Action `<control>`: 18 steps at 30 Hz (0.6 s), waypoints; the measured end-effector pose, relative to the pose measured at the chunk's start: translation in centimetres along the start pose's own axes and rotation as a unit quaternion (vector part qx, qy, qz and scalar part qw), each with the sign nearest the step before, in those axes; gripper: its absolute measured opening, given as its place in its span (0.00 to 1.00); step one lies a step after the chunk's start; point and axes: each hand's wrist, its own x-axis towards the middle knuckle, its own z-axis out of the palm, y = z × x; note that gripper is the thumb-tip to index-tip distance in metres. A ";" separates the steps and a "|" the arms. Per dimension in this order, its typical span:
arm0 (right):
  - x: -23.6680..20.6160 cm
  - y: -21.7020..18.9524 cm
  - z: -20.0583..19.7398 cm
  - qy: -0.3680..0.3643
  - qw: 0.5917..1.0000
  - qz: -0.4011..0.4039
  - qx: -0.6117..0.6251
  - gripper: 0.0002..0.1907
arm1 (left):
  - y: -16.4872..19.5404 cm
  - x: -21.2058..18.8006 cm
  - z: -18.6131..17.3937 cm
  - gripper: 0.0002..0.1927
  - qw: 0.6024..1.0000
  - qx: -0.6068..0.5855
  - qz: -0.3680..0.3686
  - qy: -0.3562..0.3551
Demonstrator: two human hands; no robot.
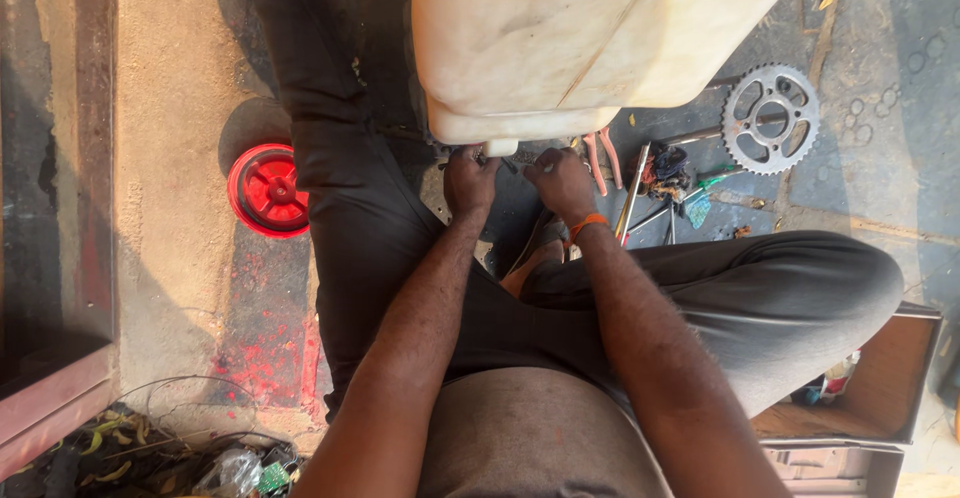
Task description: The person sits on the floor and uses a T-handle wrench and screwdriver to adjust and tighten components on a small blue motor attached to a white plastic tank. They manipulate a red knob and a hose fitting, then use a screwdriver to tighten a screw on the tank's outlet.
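Cream plastic jerrycan-type tank, hands under its bottom edge.
L hand + R hand curled at small dark part by tank's white outlet stub; grip unclear. Steel toothed sprocket lies well right.

Cream plastic canister — spout down

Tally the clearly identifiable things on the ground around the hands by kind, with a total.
White plastic tank: 1
Chain sprocket: 1
Red plastic wheel: 1
Pink-handled pliers: 1
Total: 4
The small tools by the sprocket are too jumbled to count.
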 end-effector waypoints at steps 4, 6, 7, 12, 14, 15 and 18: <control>0.4 0.6 0.6 -0.020 0.974 -0.212 0.074 0.64 | -0.1 0.3 -0.4 0.20 0.998 0.023 -0.040 -0.036; 0.4 0.6 0.3 0.074 0.994 -0.070 0.044 0.56 | 0.0 0.3 -0.5 0.20 0.996 0.035 -0.059 -0.053; 0.4 0.7 0.2 0.116 0.993 0.001 0.030 0.52 | 0.0 0.3 -0.6 0.21 0.996 0.040 -0.055 -0.055; 0.2 0.4 -1.6 0.051 0.993 -0.037 0.097 0.31 | 0.1 0.6 -0.7 0.19 0.996 0.030 -0.041 -0.075; 0.3 0.0 -2.1 0.050 0.989 -0.002 0.142 0.24 | -0.1 0.9 -1.0 0.20 0.995 0.004 -0.051 -0.091; 0.3 -0.1 -2.1 0.065 0.983 0.022 0.171 0.22 | -0.3 0.9 -1.2 0.18 0.994 -0.003 -0.057 -0.092; 0.3 -0.1 -1.5 -0.043 0.956 0.043 0.285 0.22 | -0.6 1.1 -1.6 0.16 0.991 -0.017 -0.087 -0.097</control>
